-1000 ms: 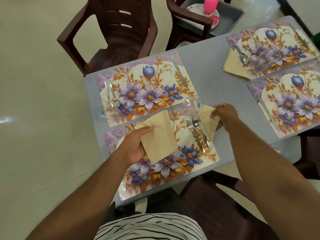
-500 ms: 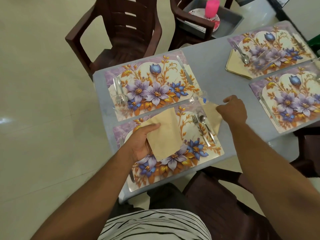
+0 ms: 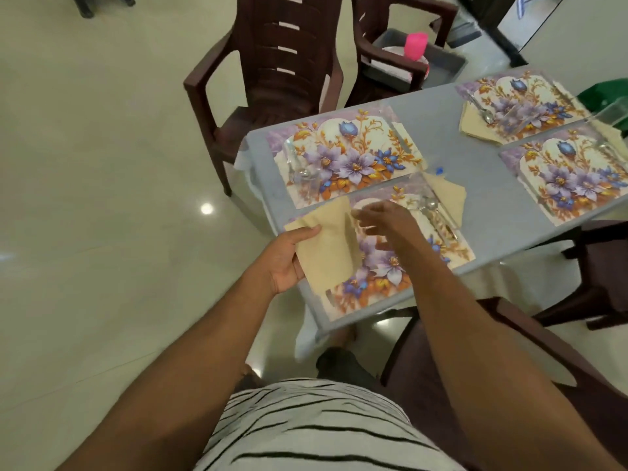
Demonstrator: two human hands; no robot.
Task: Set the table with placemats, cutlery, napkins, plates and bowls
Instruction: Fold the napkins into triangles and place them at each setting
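- Beige paper napkin [image 3: 324,253], lower centre-left of the frame: it lies over the left end of the nearest placemat [image 3: 384,266], having shifted from the mat's middle toward its left edge within the last second.
- Left hand [image 3: 289,260], just left of that napkin: thumb on top and fingers underneath pinch the napkin's left edge, as before.
- Right hand [image 3: 384,222], centre of the frame: fingers spread and loose, holding nothing, hovering above the mat by the napkin's right edge. A second ago it rested on the second napkin [image 3: 448,198] at the mat's right end; it has since crossed over.
- Fork and spoon [image 3: 435,212], right of centre: they lie on the second napkin, which is now released. That side of this place appears finished.
- Far placemats [image 3: 543,107], upper right: each appears to carry cutlery, though blur hides the detail.
- Judgement: the step in hand is placing the left napkin; no plates or bowls stand on the table [image 3: 469,158] yet.
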